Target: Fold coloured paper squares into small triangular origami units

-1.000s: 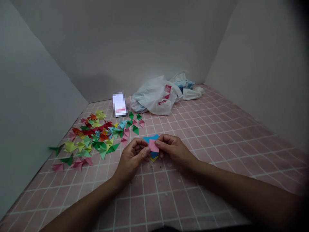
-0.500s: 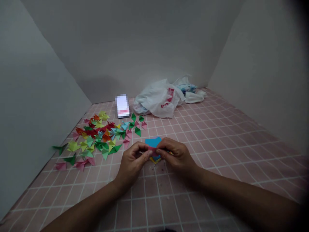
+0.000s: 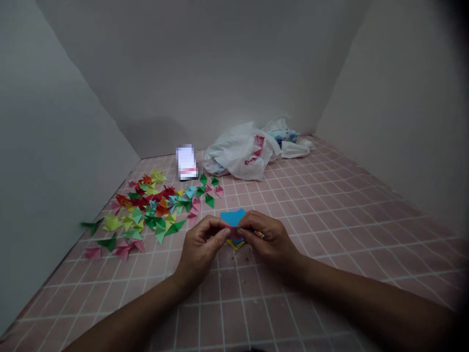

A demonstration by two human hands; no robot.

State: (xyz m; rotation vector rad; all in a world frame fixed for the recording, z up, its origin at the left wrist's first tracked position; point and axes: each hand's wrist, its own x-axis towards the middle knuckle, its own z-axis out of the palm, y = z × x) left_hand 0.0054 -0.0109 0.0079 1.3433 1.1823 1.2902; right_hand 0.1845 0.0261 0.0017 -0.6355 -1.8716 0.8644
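Between both hands is a small pink piece of folded paper [image 3: 233, 230], pinched at its two sides. My left hand [image 3: 203, 244] grips its left end with thumb and forefinger. The right end sits between the thumb and fingers of my right hand [image 3: 266, 238]. Much of the piece is covered by the fingertips, so its exact shape cannot be made out. Just under and behind it lies a stack of coloured paper squares [image 3: 233, 217], blue on top, with yellow edges showing at the near corner. My hands hide part of the stack.
Many folded paper cranes [image 3: 154, 208] in red, green, yellow, pink and blue are spread at the left. A lit phone [image 3: 186, 162] stands behind them. White plastic bags [image 3: 242, 151] lie by the back wall. Walls border the pink checked cloth [image 3: 330, 220].
The pink paper has tilted slightly between my fingertips, and a little more of the stack's right edge shows. Both hands stay in nearly the same place.
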